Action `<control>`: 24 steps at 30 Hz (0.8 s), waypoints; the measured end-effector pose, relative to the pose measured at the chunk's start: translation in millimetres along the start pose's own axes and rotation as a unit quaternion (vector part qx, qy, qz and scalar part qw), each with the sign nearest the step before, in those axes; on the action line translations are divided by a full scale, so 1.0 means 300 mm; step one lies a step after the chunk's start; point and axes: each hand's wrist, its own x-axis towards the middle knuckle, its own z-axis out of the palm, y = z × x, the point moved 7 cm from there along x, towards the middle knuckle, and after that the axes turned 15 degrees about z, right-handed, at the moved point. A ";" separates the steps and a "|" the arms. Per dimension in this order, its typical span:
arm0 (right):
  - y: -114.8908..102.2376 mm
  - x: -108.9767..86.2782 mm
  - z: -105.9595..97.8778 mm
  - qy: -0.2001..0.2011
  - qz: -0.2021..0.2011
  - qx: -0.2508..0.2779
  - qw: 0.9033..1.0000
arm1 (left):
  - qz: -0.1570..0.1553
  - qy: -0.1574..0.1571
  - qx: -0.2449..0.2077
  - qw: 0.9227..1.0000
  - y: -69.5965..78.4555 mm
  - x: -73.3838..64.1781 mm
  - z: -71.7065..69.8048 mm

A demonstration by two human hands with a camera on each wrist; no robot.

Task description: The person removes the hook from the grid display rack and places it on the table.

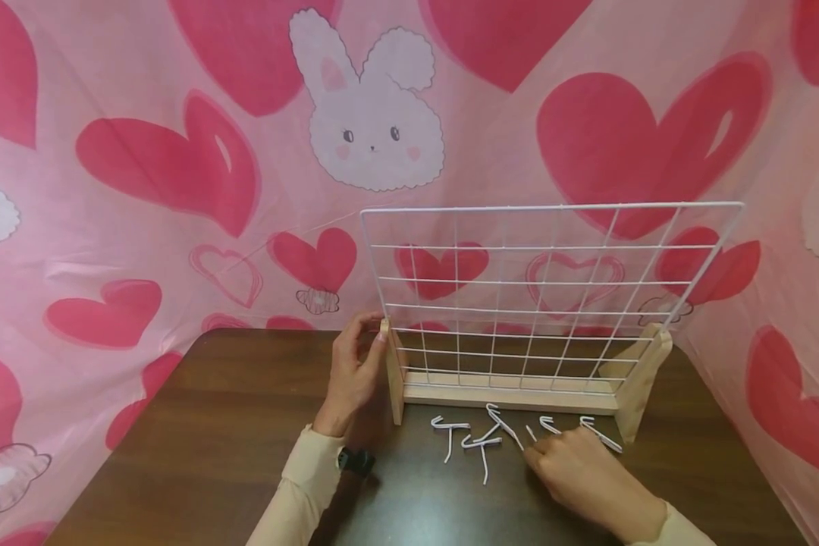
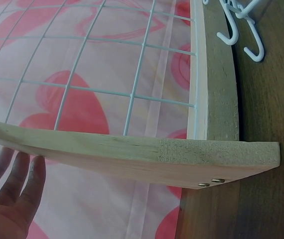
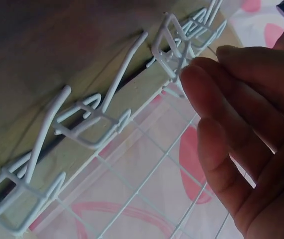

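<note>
My left hand [image 1: 353, 368] grips the upper end of a wooden side panel [image 1: 393, 371], thumb on its near edge. In the left wrist view several fingers [image 2: 17, 184] rest against the panel's outer face. This panel belongs to a stand holding a white wire grid [image 1: 539, 303] upright but leaning. My right hand [image 1: 583, 474] is low over the table, in front of the stand, its thumb and fingertips together at a white wire hook [image 3: 172, 47]. That hook is tilted compared with its neighbours, and its end is hidden by the fingers.
More white hooks lie in a row before the stand, including one at the left [image 1: 450, 432] and one at the right [image 1: 600, 434]. A wooden base rail [image 1: 512, 396] joins the side panels on the brown table [image 1: 246, 409]. Pink heart-patterned cloth [image 1: 484, 144] hangs behind.
</note>
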 end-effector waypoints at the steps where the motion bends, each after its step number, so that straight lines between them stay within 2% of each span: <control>1: -0.004 -0.001 0.003 -0.004 -0.003 -0.001 1.000 | 0.000 0.000 0.000 1.000 0.000 0.001 0.000; 7: -0.024 -0.006 0.016 -0.027 -0.012 -0.009 1.000 | 0.001 0.000 0.002 1.000 0.003 0.007 0.001; 11: -0.036 -0.006 0.022 -0.027 -0.014 -0.015 0.999 | 0.001 0.001 0.002 1.000 0.006 0.009 0.001; 24: -0.090 -0.028 0.065 -0.048 -0.042 0.001 0.998 | -0.009 0.000 0.005 1.000 0.005 0.000 0.002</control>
